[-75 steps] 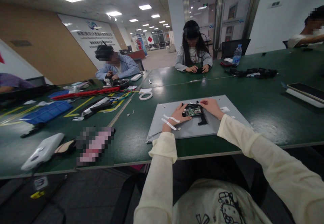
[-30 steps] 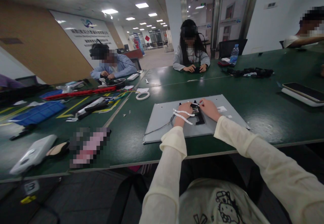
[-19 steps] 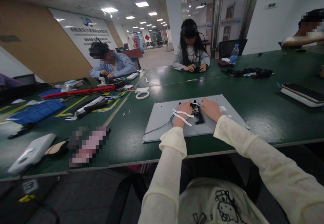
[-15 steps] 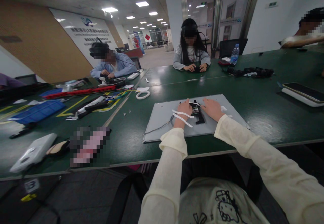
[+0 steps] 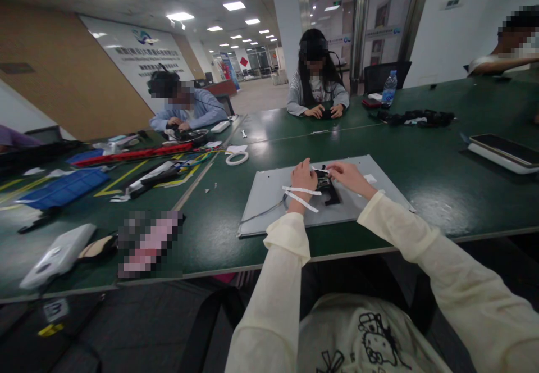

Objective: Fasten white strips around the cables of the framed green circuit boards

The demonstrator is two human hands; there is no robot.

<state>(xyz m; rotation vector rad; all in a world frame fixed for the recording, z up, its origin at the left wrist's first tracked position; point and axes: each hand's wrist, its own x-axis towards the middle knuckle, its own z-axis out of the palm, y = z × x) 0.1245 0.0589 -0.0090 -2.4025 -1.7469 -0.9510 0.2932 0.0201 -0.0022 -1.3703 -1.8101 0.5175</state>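
Observation:
On a light grey board [image 5: 263, 196] lies a black plastic part [image 5: 330, 194] with a small metal or circuit section in it. My left hand [image 5: 304, 177] is closed on the part's left side. White tape strips [image 5: 301, 191] hang across the back of that hand and wrist. A thin grey cable [image 5: 269, 211] runs from beneath it to the board's left edge. My right hand [image 5: 350, 176] pinches the end of a narrow white strip [image 5: 320, 169] at the part's upper edge. Its fingertips are close to the left hand, and the strip's far end is hidden.
A roll of white tape [image 5: 237, 158] lies left of the board. Further left are a blue bin [image 5: 63, 186], a white device [image 5: 56, 256] and cable bundles. A phone [image 5: 505, 149] rests at the right. A person [image 5: 318, 81] sits opposite, another [image 5: 189, 106] at far left.
My right hand has shifted slightly left, its fingers drawn from a spread pose into a pinch at the white strip. The left hand stays on the black part, slightly moved.

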